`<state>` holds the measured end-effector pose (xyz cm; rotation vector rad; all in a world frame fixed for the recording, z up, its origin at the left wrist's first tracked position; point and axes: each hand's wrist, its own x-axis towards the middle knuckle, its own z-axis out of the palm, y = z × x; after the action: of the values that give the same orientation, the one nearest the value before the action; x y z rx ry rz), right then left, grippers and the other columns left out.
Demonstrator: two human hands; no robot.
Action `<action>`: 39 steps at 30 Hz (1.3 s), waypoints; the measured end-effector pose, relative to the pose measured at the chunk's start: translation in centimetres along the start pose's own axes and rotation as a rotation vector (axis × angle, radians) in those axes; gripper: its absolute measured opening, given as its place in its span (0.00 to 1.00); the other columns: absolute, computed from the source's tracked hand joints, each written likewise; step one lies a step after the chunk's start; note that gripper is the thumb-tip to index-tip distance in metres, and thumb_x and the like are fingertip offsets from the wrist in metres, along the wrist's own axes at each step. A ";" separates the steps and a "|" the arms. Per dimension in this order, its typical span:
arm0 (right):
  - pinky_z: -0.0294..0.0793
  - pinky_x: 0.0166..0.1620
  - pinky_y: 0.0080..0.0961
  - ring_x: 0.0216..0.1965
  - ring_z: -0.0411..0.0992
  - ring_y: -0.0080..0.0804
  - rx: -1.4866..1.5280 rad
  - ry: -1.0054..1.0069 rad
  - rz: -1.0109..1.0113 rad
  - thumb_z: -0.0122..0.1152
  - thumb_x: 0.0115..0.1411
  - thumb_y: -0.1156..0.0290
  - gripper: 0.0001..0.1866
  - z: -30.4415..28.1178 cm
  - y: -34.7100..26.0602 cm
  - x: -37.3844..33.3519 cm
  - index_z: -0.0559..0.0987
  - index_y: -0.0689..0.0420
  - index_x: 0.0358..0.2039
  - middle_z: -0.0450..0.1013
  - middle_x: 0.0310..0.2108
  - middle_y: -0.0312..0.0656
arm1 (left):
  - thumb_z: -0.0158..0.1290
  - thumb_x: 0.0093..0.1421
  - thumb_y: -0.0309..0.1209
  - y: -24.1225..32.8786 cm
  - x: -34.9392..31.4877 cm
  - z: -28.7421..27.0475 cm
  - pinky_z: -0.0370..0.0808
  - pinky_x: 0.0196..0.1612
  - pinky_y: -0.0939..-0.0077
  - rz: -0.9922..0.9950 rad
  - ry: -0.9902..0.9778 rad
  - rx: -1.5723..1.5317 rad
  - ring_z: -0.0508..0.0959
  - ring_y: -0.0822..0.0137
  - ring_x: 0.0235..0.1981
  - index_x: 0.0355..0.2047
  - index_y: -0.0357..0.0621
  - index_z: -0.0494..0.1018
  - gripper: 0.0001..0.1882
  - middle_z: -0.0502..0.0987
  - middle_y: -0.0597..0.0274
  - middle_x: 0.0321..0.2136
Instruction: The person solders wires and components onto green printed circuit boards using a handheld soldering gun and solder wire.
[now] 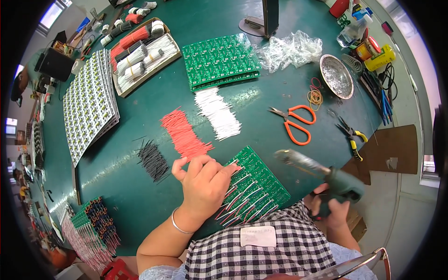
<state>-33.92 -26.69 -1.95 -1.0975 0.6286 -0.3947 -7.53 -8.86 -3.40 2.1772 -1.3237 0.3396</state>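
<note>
My left hand [204,183] rests over the upper left edge of a green circuit board [268,179], its fingers closed in a pinch around a short wire [236,163] at the board. Rows of red and white wires [242,198] stick out from the board's lower left part. On the right, my right hand [333,212] grips a green soldering gun [344,184] by its handle; the metal front [303,161] points left toward the board and is blurred. Just beyond my left hand lies a pile of red wires [184,133], with white wires [218,114] and black wires [154,161] nearby.
Orange-handled cutters [298,123], yellow-handled pliers [352,137] and a metal bowl [337,77] lie right. Stacked green boards [219,60] and a plastic bag [294,51] are at the back. White panels [91,102], a wire box [144,58] and wired boards [91,228] stand left.
</note>
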 end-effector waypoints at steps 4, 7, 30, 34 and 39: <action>0.73 0.28 0.25 0.26 0.73 0.32 -0.131 -0.025 0.072 0.59 0.50 0.71 0.22 1.0 0.8 0.1 0.70 0.64 0.46 0.74 0.38 0.45 | 0.62 0.41 0.27 -0.3 0.1 -0.1 0.53 0.46 0.60 0.002 -0.020 -0.009 0.70 0.72 0.30 0.23 0.57 0.77 0.09 0.67 0.77 0.18; 0.71 0.38 0.31 0.31 0.73 0.35 -0.814 -0.163 0.003 0.61 0.45 0.77 0.12 0.9 1.2 0.4 0.77 0.61 0.34 0.75 0.34 0.42 | 0.62 0.40 0.27 -0.3 0.1 -0.1 0.53 0.45 0.60 -0.005 -0.025 -0.019 0.70 0.72 0.30 0.24 0.56 0.77 0.09 0.66 0.77 0.18; 0.71 0.28 0.24 0.23 0.72 0.30 -0.471 -0.120 0.043 0.57 0.46 0.81 0.12 3.3 0.1 1.6 0.76 0.63 0.34 0.73 0.28 0.41 | 0.62 0.42 0.27 -0.4 -0.1 -0.2 0.53 0.46 0.62 0.004 -0.028 -0.074 0.71 0.72 0.30 0.26 0.56 0.77 0.10 0.67 0.76 0.19; 0.71 0.38 0.30 0.31 0.73 0.36 -0.658 -0.153 -0.059 0.59 0.46 0.79 0.13 2.6 0.4 1.6 0.77 0.62 0.35 0.74 0.32 0.43 | 0.62 0.42 0.27 -0.4 -0.1 -0.1 0.53 0.46 0.62 0.007 -0.037 -0.067 0.71 0.72 0.30 0.26 0.56 0.77 0.10 0.67 0.76 0.19; 0.68 0.45 0.34 0.39 0.72 0.40 -0.667 -0.149 -0.013 0.60 0.45 0.78 0.15 2.5 0.4 1.3 0.78 0.61 0.38 0.75 0.36 0.44 | 0.62 0.42 0.27 -0.4 -0.1 -0.1 0.53 0.46 0.62 0.003 -0.038 -0.072 0.71 0.72 0.30 0.26 0.56 0.77 0.10 0.67 0.76 0.19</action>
<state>-31.28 -25.55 -1.90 -1.7485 0.6358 -0.1044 -7.18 -8.60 -3.51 2.1321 -1.3394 0.2493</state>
